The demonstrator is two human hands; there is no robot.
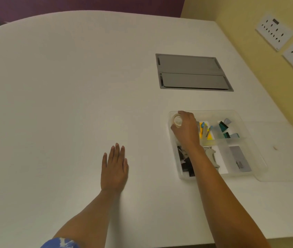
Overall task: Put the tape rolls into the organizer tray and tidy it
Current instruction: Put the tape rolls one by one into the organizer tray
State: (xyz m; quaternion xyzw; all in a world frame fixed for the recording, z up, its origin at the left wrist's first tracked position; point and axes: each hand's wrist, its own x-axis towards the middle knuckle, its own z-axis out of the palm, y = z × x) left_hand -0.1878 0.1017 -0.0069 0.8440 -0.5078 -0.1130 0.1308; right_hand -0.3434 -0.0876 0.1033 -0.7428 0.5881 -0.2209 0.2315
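A: Fingers of right hand clamped round roll rim, over tray compartment at 10 o'clock. Left hand flat on worktop, fingers together, holding nothing.

B: Handling?

A: Likely light, stiff ring; rim grip suits. Axis tilted, bore facing 10 o'clock, toward camera.

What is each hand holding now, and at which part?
The right hand holds a tape roll by its outer rim, above the organizer tray. The left hand lies flat, holding nothing.
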